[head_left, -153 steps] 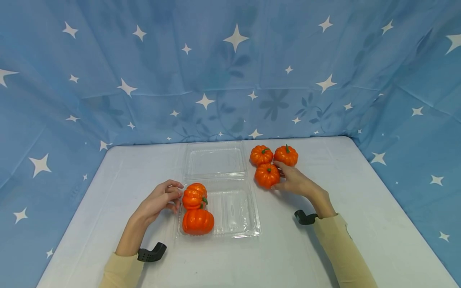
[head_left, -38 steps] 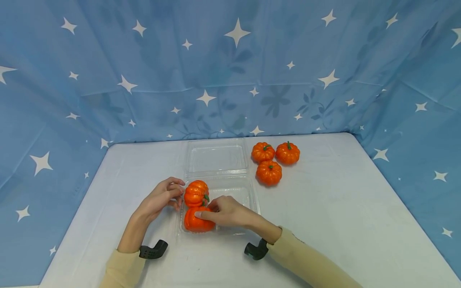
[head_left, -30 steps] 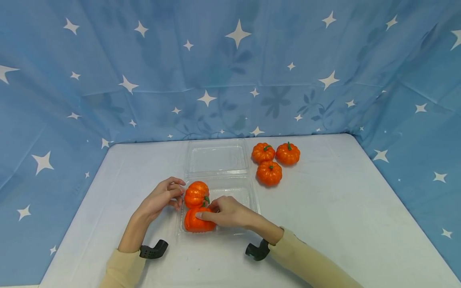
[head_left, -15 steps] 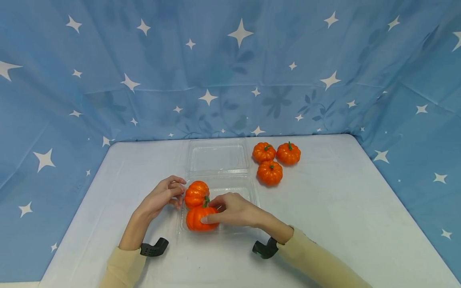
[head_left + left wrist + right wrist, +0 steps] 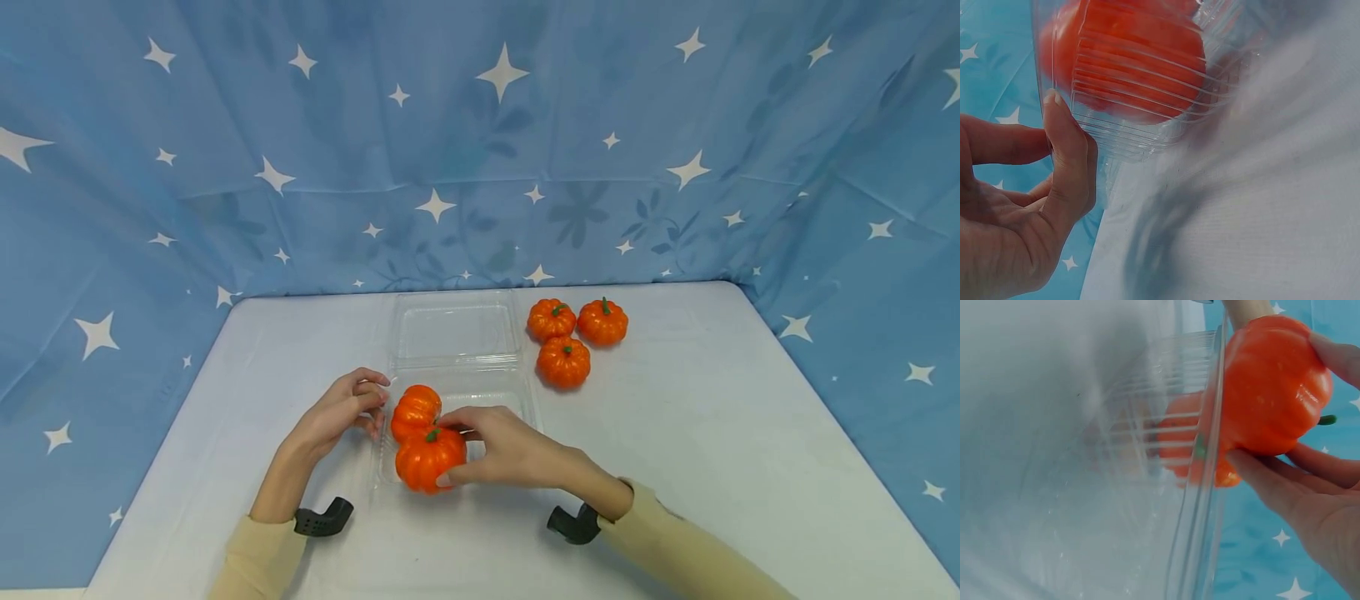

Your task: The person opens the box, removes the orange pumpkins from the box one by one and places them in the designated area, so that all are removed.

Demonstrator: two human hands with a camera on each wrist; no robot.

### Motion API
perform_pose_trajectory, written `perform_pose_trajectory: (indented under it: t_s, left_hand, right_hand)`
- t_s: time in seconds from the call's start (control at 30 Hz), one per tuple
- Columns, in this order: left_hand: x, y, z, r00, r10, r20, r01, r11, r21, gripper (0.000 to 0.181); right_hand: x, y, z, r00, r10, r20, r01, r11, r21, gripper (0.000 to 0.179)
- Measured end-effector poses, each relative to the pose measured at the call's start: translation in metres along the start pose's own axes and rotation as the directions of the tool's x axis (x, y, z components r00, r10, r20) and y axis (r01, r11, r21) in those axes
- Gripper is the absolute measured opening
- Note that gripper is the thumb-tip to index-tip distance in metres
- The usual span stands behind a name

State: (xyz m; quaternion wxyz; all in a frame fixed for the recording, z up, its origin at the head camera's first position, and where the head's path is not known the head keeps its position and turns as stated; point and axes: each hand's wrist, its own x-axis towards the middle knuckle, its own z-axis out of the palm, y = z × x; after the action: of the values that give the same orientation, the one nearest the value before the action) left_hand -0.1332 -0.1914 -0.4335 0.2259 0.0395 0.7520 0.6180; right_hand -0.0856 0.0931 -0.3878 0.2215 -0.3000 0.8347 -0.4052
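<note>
My right hand (image 5: pixel 510 450) grips a small orange toy pumpkin (image 5: pixel 429 463) between thumb and fingers, its green stem pointing up. In the right wrist view this pumpkin (image 5: pixel 1275 387) is at the rim of the clear plastic clamshell container (image 5: pixel 1200 519), raised above its floor. A second orange pumpkin (image 5: pixel 415 408) sits in the container's left side, just behind the held one and partly hidden by it. My left hand (image 5: pixel 341 412) pinches the container's left rim with thumb and finger, as the left wrist view shows at the clear wall (image 5: pixel 1063 75).
The container's lid (image 5: pixel 456 327) lies folded back behind the base. Three more orange pumpkins (image 5: pixel 563 362) stand grouped right of the lid on the white table (image 5: pixel 720 433). A blue curtain with stars (image 5: pixel 480 150) hangs behind and along the sides.
The right hand went from the three pumpkins to the container's front pumpkin, then gripped and raised it, turning its stem up and shifting it right. The other pumpkin tilted slightly. The left hand stayed.
</note>
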Motion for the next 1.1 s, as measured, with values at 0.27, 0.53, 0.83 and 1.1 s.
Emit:
perform_pose_trajectory:
  t_s: [0.27,0.53,0.83,1.1]
  left_hand:
    - [0.000,0.000,0.000,1.000,-0.001,-0.002,0.001,1.000,0.003,0.037]
    - [-0.001,0.002,0.000,1.000,-0.002,-0.003,0.002,1.000,-0.005,0.037]
    - [0.000,0.003,0.000,1.000,0.005,-0.002,-0.005,1.000,0.000,0.038]
    - [0.000,0.001,0.001,1.000,-0.004,-0.010,0.004,1.000,0.000,0.035]
  right_hand:
    - [-0.011,0.001,-0.006,0.989,-0.125,-0.082,0.115,0.987,-0.115,0.063]
    - [-0.019,0.009,-0.014,0.969,-0.217,-0.117,0.190,0.959,-0.210,0.067]
    - [-0.027,0.019,-0.026,0.949,-0.267,-0.169,0.217,0.939,-0.266,0.068]
    - [-0.033,0.027,-0.032,0.942,-0.251,-0.223,0.184,0.941,-0.283,0.069]
